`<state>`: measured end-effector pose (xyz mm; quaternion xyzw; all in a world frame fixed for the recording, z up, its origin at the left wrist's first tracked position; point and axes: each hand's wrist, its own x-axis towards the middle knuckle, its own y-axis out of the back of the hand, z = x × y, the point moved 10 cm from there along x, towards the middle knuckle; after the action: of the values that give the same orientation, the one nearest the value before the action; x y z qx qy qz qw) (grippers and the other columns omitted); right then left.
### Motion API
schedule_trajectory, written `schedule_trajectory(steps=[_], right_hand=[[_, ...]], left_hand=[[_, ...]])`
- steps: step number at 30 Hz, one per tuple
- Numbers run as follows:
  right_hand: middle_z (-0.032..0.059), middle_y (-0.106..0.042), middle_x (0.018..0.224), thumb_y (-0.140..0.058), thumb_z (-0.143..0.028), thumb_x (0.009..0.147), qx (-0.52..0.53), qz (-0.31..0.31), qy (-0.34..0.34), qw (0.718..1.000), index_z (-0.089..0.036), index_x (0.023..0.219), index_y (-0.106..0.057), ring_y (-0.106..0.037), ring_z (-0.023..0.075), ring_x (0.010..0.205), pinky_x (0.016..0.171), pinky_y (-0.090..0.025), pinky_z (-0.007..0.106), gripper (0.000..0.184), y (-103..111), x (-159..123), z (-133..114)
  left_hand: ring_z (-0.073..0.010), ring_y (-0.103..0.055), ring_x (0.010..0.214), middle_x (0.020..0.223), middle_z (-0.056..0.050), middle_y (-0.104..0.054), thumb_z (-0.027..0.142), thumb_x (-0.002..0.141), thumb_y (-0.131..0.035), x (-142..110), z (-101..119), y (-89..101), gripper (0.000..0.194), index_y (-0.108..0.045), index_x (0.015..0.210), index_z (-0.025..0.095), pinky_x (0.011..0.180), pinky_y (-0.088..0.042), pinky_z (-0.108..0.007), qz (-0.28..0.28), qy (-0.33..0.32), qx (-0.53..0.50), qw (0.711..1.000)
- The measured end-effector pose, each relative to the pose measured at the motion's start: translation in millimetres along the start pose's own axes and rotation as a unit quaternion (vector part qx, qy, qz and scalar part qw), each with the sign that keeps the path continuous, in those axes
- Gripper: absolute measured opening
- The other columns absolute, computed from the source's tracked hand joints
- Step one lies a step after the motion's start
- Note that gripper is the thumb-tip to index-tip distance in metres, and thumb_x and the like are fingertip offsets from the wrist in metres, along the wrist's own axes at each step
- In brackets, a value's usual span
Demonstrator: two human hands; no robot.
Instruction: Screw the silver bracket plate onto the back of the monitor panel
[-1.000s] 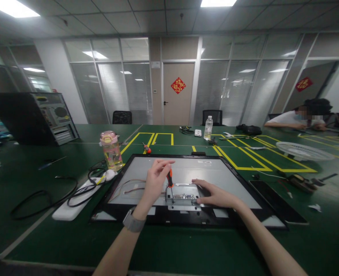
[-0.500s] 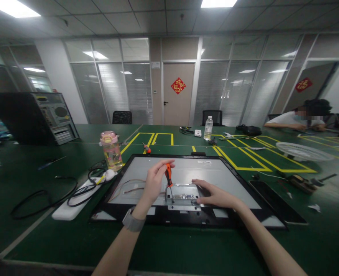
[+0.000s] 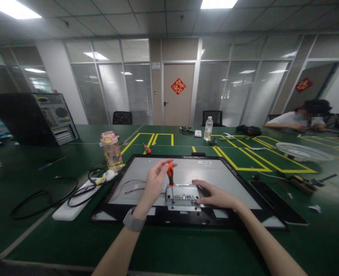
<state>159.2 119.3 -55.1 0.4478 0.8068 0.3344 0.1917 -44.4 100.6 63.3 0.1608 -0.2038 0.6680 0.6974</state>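
The left hand [image 3: 155, 177] grips a screwdriver [image 3: 170, 175] on the metal box [image 3: 183, 190] atop the screen [image 3: 225, 176]; the right hand [image 3: 218, 194], unclenched, braces the box; screw-turning seems underway; the next twist calls for steady pressure.

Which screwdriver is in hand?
The orange-and-black screwdriver, in the left hand; the red-handled one and blue-handled one lie on the table.
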Motion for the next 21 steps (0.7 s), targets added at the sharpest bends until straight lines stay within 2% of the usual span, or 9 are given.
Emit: schedule_trajectory(steps=[3,7,10,14,16,18,21], right_hand=[[0.0086,-0.035,0.148,-0.065,-0.058,0.071,0.0,0.001,0.005,1.0,-0.02,0.138,-0.039,-0.031,0.0284,0.135,0.114,-0.022,0.041,0.081,-0.3,-0.2,-1.3],[0.0093,-0.035,0.147,-0.065,-0.056,0.072,-0.001,0.002,0.007,1.0,-0.019,0.137,-0.04,-0.031,0.028,0.135,0.114,-0.023,0.04,0.079,0.1,-0.5,-3.3],[0.0091,-0.035,0.148,-0.066,-0.057,0.072,-0.002,0.0,0.001,1.0,-0.02,0.138,-0.04,-0.031,0.0291,0.135,0.114,-0.022,0.042,0.08,0.4,-0.8,-3.6],[0.0084,-0.034,0.148,-0.066,-0.057,0.071,-0.002,-0.001,-0.006,1.0,-0.021,0.138,-0.039,-0.03,0.0293,0.135,0.114,-0.022,0.043,0.08,0.7,-1.5,-3.7],[0.0083,-0.034,0.148,-0.066,-0.056,0.071,0.001,-0.001,-0.005,1.0,-0.022,0.138,-0.039,-0.03,0.0289,0.135,0.114,-0.022,0.043,0.08,0.5,-1.7,-4.2],[0.0079,-0.033,0.149,-0.066,-0.056,0.072,0.003,-0.002,-0.004,1.0,-0.023,0.138,-0.039,-0.03,0.0287,0.135,0.114,-0.022,0.044,0.078,0.1,-1.6,-4.0],[0.0084,-0.034,0.148,-0.066,-0.055,0.072,0.0,0.0,0.001,1.0,-0.022,0.137,-0.04,-0.03,0.0286,0.135,0.114,-0.022,0.042,0.078,0.5,-0.8,-3.4]], left_hand=[[-0.0184,-0.062,0.077,0.079,-0.006,-0.068,0.034,0.078,-0.061,0.2,1.4,-2.1,0.021,-0.067,0.087,0.016,0.073,-0.047,-0.029,-0.006,-0.016,0.015,1.0],[-0.015,-0.058,0.074,0.078,-0.003,-0.061,0.027,0.072,-0.068,0.0,7.4,2.6,0.01,-0.07,0.076,0.018,0.069,-0.046,-0.024,0.018,-0.057,0.065,0.996],[-0.0152,-0.057,0.074,0.08,-0.003,-0.06,0.029,0.076,-0.062,0.9,3.3,7.0,0.015,-0.07,0.081,0.017,0.069,-0.045,-0.025,0.03,-0.044,0.068,0.996],[-0.0187,-0.059,0.081,0.079,-0.005,-0.064,0.03,0.084,-0.048,2.0,-6.0,7.5,0.028,-0.068,0.096,0.015,0.077,-0.045,-0.029,0.018,-0.005,0.012,1.0],[-0.0195,-0.058,0.086,0.083,-0.006,-0.064,0.03,0.085,-0.047,1.7,-3.2,7.9,0.027,-0.069,0.092,0.016,0.081,-0.043,-0.03,0.019,-0.017,0.02,0.999],[-0.0182,-0.057,0.083,0.083,-0.005,-0.062,0.031,0.084,-0.051,0.9,1.8,7.4,0.025,-0.071,0.088,0.017,0.078,-0.043,-0.028,0.019,-0.037,0.057,0.998],[-0.0167,-0.057,0.076,0.08,-0.003,-0.061,0.033,0.084,-0.054,0.2,3.2,4.4,0.026,-0.07,0.096,0.018,0.073,-0.044,-0.026,0.008,-0.041,0.073,0.996]])
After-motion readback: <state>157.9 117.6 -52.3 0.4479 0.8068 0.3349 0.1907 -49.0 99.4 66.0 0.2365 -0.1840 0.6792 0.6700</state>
